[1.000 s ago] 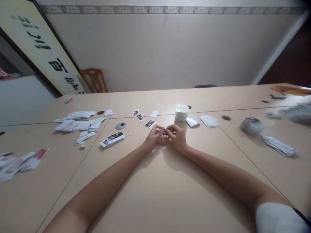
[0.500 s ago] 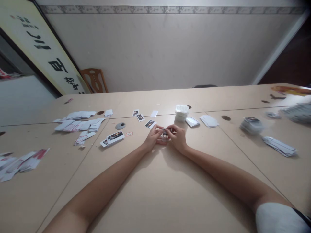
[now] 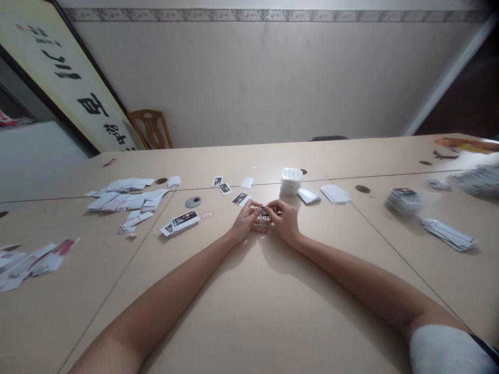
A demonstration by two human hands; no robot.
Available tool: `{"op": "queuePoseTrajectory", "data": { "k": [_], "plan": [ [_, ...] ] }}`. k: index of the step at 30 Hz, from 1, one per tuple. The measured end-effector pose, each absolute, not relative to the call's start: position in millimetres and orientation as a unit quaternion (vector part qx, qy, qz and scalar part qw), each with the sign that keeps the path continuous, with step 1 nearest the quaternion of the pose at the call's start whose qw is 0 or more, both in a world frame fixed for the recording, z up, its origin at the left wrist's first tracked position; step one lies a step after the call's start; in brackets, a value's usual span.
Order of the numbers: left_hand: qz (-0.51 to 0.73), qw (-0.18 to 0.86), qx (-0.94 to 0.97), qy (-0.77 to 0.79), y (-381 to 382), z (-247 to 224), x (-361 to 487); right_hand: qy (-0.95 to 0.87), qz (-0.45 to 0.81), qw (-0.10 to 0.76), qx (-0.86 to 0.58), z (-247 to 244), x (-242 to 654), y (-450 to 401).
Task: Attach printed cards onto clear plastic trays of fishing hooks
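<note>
Both hands meet over the table around a small clear plastic box (image 3: 264, 219), which has something dark at its top and pale contents. My left hand (image 3: 245, 222) is closed around its left side, fingers partly behind it. At the upper right of the box, my right hand (image 3: 286, 222) pinches with thumb and fingers; the exact contact is too small to make out. Just beyond my left hand lies a printed picture card (image 3: 241, 199). A stack of clear plastic boxes (image 3: 291, 180) stands behind my right hand, beside a small white packet (image 3: 309, 195).
White folded papers (image 3: 128, 200) are heaped at the left, with more printed cards (image 3: 185, 220) nearer me. Toward the right are white sheets (image 3: 336, 194), a stack of boxes (image 3: 404, 201) and a bundle of flat white strips (image 3: 448, 235). Cable holes (image 3: 362, 189) dot the table.
</note>
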State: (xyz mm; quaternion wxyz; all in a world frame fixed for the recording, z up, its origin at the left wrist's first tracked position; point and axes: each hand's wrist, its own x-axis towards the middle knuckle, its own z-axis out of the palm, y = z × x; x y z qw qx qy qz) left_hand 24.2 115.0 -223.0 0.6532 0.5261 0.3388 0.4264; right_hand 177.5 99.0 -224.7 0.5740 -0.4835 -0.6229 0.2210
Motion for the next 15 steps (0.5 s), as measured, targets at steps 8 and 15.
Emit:
{"op": "queuePoseTrajectory", "data": {
  "k": [8,15],
  "plan": [
    [0.426,0.647,0.525,0.352,115.7,-223.8,24.8,-0.625,0.214,0.572,-0.486,-226.1,177.2,99.3],
    [0.421,0.645,0.529,0.356,117.1,-225.0,24.8,-0.625,0.219,0.571,-0.485,-223.8,176.5,97.9]
  ]
}}
